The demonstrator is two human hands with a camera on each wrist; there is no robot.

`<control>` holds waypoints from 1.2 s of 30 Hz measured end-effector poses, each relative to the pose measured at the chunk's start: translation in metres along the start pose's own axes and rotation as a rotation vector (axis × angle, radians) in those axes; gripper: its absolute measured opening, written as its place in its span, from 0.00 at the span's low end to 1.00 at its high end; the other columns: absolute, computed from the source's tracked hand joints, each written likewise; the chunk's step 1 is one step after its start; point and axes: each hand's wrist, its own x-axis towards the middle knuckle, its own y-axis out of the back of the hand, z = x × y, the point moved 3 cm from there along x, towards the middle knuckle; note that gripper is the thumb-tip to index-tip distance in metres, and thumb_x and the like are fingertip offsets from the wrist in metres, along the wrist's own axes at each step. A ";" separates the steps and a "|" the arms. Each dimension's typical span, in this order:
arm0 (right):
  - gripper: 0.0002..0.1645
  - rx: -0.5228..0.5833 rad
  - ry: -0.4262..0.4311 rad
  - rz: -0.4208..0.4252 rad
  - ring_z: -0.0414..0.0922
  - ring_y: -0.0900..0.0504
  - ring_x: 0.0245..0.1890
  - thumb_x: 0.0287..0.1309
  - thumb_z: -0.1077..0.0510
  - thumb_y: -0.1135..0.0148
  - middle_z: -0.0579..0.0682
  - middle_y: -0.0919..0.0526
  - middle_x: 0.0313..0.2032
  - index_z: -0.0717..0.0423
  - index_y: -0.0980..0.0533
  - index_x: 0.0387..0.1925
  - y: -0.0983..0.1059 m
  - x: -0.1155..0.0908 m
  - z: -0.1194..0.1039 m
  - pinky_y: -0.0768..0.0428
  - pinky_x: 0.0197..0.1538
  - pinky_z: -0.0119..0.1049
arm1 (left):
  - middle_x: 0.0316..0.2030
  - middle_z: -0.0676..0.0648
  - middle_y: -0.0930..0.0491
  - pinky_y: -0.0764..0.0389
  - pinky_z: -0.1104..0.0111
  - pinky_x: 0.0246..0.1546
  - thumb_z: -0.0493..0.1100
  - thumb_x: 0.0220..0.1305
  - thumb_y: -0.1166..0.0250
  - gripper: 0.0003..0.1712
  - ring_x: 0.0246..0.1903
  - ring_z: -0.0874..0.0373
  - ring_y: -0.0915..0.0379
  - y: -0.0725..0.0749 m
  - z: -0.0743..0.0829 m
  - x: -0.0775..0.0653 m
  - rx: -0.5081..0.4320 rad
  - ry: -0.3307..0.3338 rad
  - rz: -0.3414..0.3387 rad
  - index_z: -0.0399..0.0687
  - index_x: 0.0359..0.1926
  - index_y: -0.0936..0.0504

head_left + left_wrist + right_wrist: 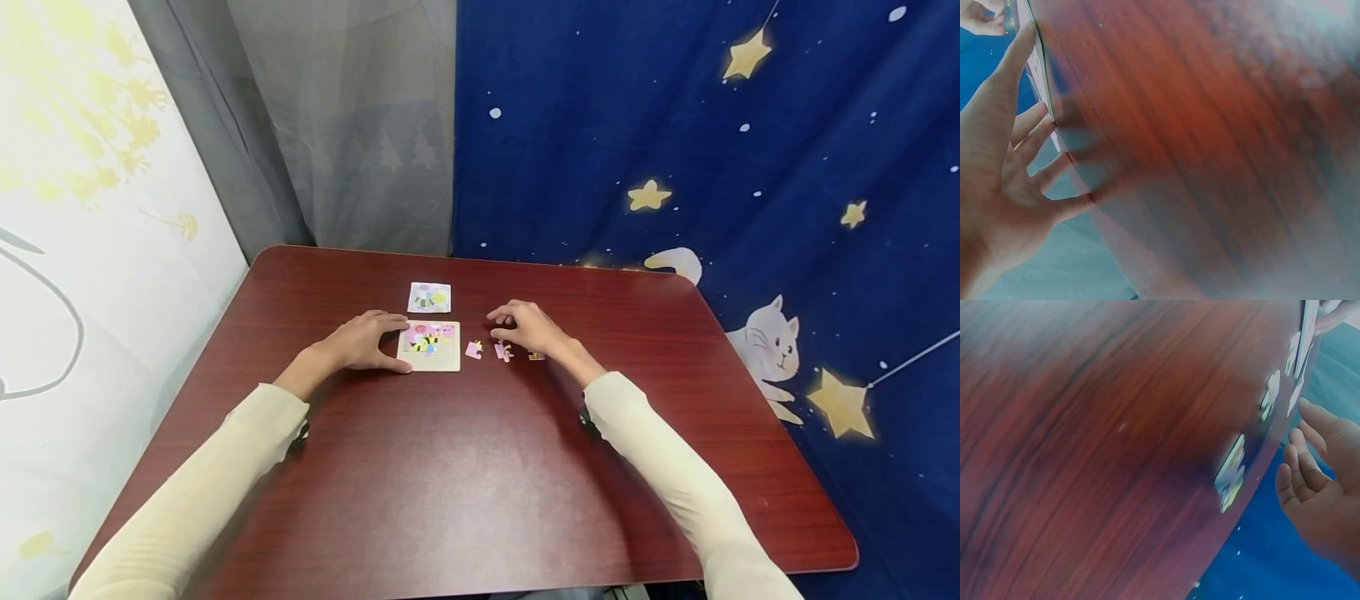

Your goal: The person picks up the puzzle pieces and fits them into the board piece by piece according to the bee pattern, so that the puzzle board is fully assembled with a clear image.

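A small jigsaw puzzle tray [442, 360] lies on the table, its upper part filled with pink, yellow and black pieces and its lower part showing bare board. My left hand [367, 340] spans the tray's left side, thumb near the front corner and fingers by the back corner, spread and fairly straight. Right of the tray lie three loose puzzle pieces: one nearest the tray [474, 349], a middle piece [503, 352] and a right-hand piece [536, 356] partly covered by my wrist. Over these my right hand [528, 325] hovers with loosely bent fingers, nothing between them.
Behind the tray lies a picture card [429, 298] with a bee-like drawing. The reddish-brown wooden table [450, 483] extends around both forearms. Grey and dark blue curtains [555, 150] hang beyond its far edge.
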 end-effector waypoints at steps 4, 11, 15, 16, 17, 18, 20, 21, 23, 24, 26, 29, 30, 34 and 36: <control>0.21 0.010 -0.029 0.013 0.47 0.16 0.46 0.63 0.54 0.26 0.52 0.15 0.43 0.56 0.15 0.56 0.005 -0.006 0.010 0.19 0.53 0.41 | 0.74 0.43 0.32 0.36 0.38 0.69 0.69 0.52 0.22 0.54 0.75 0.39 0.44 0.000 0.000 0.000 0.002 -0.005 0.005 0.48 0.74 0.27; 0.20 0.036 -0.070 0.028 0.49 0.17 0.45 0.63 0.56 0.26 0.54 0.15 0.43 0.58 0.15 0.55 0.011 -0.017 0.024 0.19 0.52 0.43 | 0.74 0.43 0.31 0.35 0.39 0.68 0.68 0.51 0.21 0.55 0.74 0.39 0.43 -0.001 -0.001 -0.001 -0.004 -0.013 0.006 0.48 0.74 0.27; 0.20 0.029 -0.090 0.039 0.50 0.16 0.45 0.62 0.56 0.25 0.55 0.15 0.43 0.58 0.15 0.54 0.015 -0.022 0.031 0.20 0.52 0.43 | 0.74 0.43 0.31 0.35 0.39 0.68 0.69 0.51 0.21 0.55 0.75 0.39 0.43 -0.001 -0.001 0.000 0.000 -0.016 0.007 0.49 0.74 0.27; 0.20 0.028 -0.097 0.043 0.50 0.17 0.45 0.62 0.56 0.25 0.55 0.15 0.43 0.58 0.15 0.54 0.016 -0.023 0.032 0.20 0.52 0.43 | 0.74 0.43 0.31 0.35 0.39 0.68 0.69 0.51 0.21 0.55 0.75 0.39 0.43 -0.001 -0.001 0.000 0.001 -0.017 0.007 0.49 0.74 0.26; 0.20 0.024 -0.101 0.046 0.50 0.17 0.45 0.62 0.56 0.25 0.55 0.15 0.43 0.58 0.14 0.54 0.017 -0.024 0.034 0.20 0.51 0.43 | 0.74 0.43 0.31 0.34 0.39 0.68 0.69 0.51 0.22 0.55 0.75 0.39 0.43 -0.001 -0.001 0.000 0.002 -0.017 0.008 0.49 0.74 0.26; 0.20 0.023 -0.106 0.049 0.50 0.17 0.45 0.62 0.56 0.25 0.56 0.15 0.43 0.58 0.14 0.54 0.017 -0.025 0.036 0.20 0.51 0.43 | 0.74 0.43 0.31 0.35 0.39 0.68 0.69 0.51 0.21 0.55 0.75 0.39 0.43 -0.001 -0.001 0.000 0.002 -0.017 0.008 0.48 0.74 0.26; 0.20 0.016 -0.113 0.054 0.50 0.17 0.45 0.63 0.56 0.26 0.56 0.16 0.43 0.58 0.14 0.54 0.018 -0.027 0.039 0.20 0.51 0.44 | 0.74 0.43 0.31 0.34 0.38 0.68 0.69 0.51 0.21 0.55 0.75 0.39 0.43 0.000 -0.001 0.000 0.004 -0.018 0.009 0.48 0.74 0.27; 0.19 0.010 -0.115 0.058 0.50 0.17 0.44 0.63 0.55 0.26 0.56 0.16 0.43 0.58 0.14 0.54 0.018 -0.028 0.041 0.20 0.50 0.44 | 0.74 0.43 0.31 0.34 0.38 0.68 0.69 0.51 0.21 0.55 0.75 0.39 0.43 -0.001 -0.001 0.000 0.005 -0.019 0.009 0.48 0.74 0.27; 0.19 -0.001 -0.122 0.058 0.50 0.17 0.44 0.63 0.55 0.26 0.56 0.15 0.42 0.58 0.14 0.53 0.018 -0.029 0.043 0.20 0.50 0.44 | 0.74 0.43 0.31 0.34 0.38 0.68 0.69 0.51 0.22 0.55 0.74 0.38 0.43 -0.001 -0.002 0.000 0.006 -0.021 0.011 0.48 0.74 0.26; 0.19 -0.005 -0.126 0.060 0.51 0.17 0.44 0.63 0.55 0.26 0.56 0.15 0.42 0.58 0.14 0.53 0.018 -0.030 0.044 0.20 0.49 0.44 | 0.74 0.42 0.31 0.34 0.38 0.68 0.69 0.51 0.22 0.55 0.74 0.38 0.43 -0.002 -0.002 0.000 0.007 -0.022 0.011 0.48 0.74 0.26; 0.20 -0.013 -0.142 0.058 0.51 0.17 0.43 0.62 0.54 0.25 0.56 0.15 0.42 0.58 0.14 0.53 0.018 -0.031 0.045 0.21 0.48 0.45 | 0.74 0.42 0.31 0.34 0.37 0.68 0.70 0.51 0.22 0.55 0.74 0.38 0.42 -0.002 -0.003 0.001 0.007 -0.023 0.013 0.48 0.74 0.26; 0.21 -0.031 -0.186 0.048 0.50 0.18 0.43 0.62 0.52 0.25 0.55 0.15 0.41 0.57 0.14 0.53 0.020 -0.033 0.047 0.21 0.47 0.45 | 0.74 0.43 0.31 0.34 0.38 0.68 0.70 0.50 0.22 0.55 0.74 0.39 0.42 -0.002 -0.004 0.001 0.006 -0.018 0.014 0.48 0.74 0.26; 0.21 -0.042 -0.203 0.042 0.50 0.19 0.42 0.62 0.50 0.25 0.54 0.15 0.41 0.56 0.14 0.53 0.020 -0.033 0.048 0.21 0.47 0.45 | 0.74 0.43 0.31 0.34 0.38 0.68 0.70 0.50 0.22 0.55 0.74 0.39 0.42 -0.001 -0.004 0.001 0.007 -0.017 0.014 0.49 0.74 0.26; 0.22 -0.090 -0.266 0.023 0.47 0.19 0.41 0.62 0.46 0.25 0.50 0.15 0.40 0.54 0.14 0.52 0.019 -0.034 0.050 0.21 0.44 0.45 | 0.74 0.44 0.31 0.34 0.38 0.68 0.70 0.50 0.22 0.55 0.74 0.40 0.42 -0.001 -0.005 0.001 0.009 -0.013 0.015 0.49 0.74 0.26; 0.22 -0.100 -0.275 0.021 0.46 0.19 0.40 0.62 0.45 0.26 0.49 0.14 0.39 0.53 0.14 0.52 0.018 -0.034 0.050 0.20 0.43 0.45 | 0.74 0.44 0.31 0.34 0.38 0.68 0.70 0.50 0.22 0.55 0.74 0.39 0.42 -0.001 -0.004 0.001 0.009 -0.012 0.013 0.49 0.74 0.26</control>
